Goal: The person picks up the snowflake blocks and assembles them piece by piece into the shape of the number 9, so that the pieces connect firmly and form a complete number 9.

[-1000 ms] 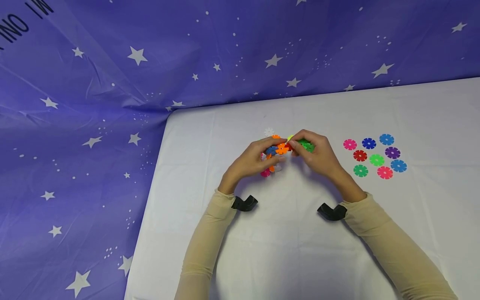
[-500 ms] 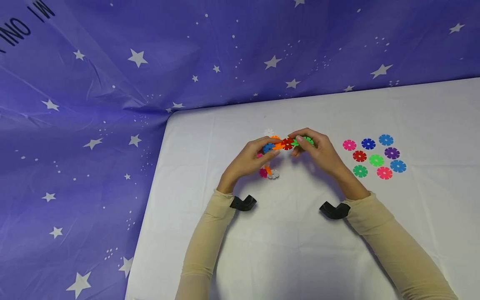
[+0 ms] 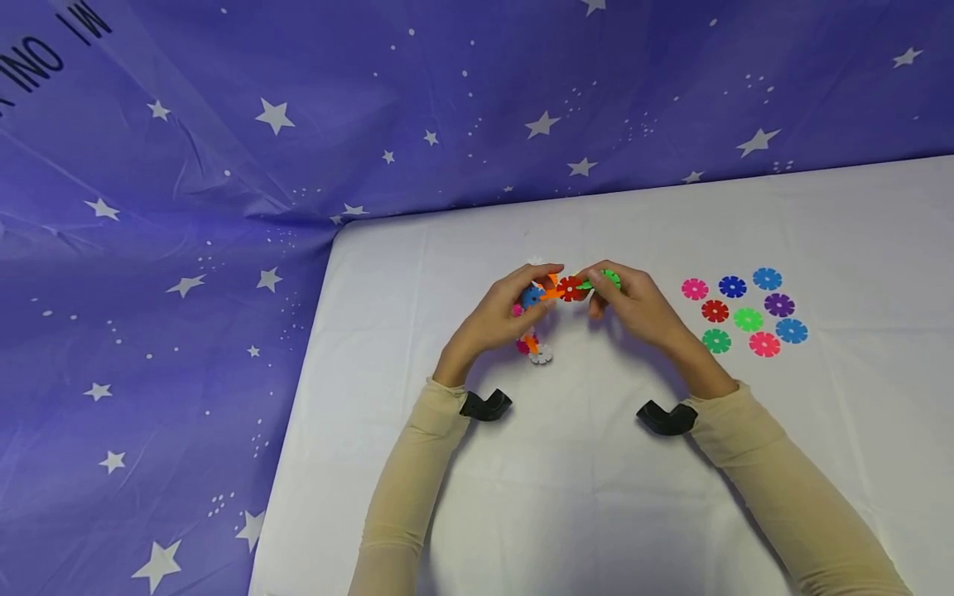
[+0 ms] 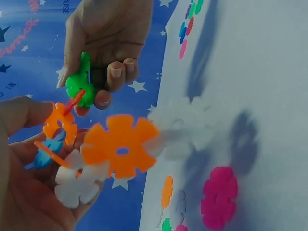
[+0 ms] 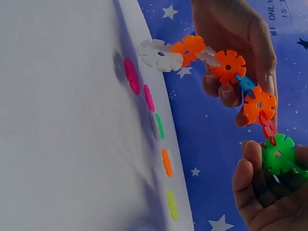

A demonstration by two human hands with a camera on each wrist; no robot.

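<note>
Two hands hold a chain of interlocking plastic snowflake discs above the table. My left hand [image 3: 499, 310] pinches the chain at an orange disc [image 5: 260, 98] beside a blue disc [image 3: 532, 295]. Beyond it, more orange and white discs trail off, ending in a white disc [image 5: 155, 54] that hangs free. Between the hands, a red disc [image 3: 570, 289] faces up in the head view and joins the orange disc to a green disc [image 4: 79, 91]. My right hand [image 3: 633, 302] pinches the green end, where a second green disc [image 3: 611, 280] shows, partly covered by fingers.
On the white table [image 3: 596, 497], several loose discs lie grouped at the right, including a purple disc [image 3: 779, 305] and a red disc [image 3: 715, 311]. Others lie beneath the hands, among them a magenta disc [image 4: 219, 197] and a yellow disc [image 5: 172, 205]. A starry purple cloth [image 3: 447, 99] hangs behind.
The right hand's fingers have shifted off the red disc onto the green ones, leaving the red disc uncovered. The chain has turned, and its white end has swung slightly toward the front.
</note>
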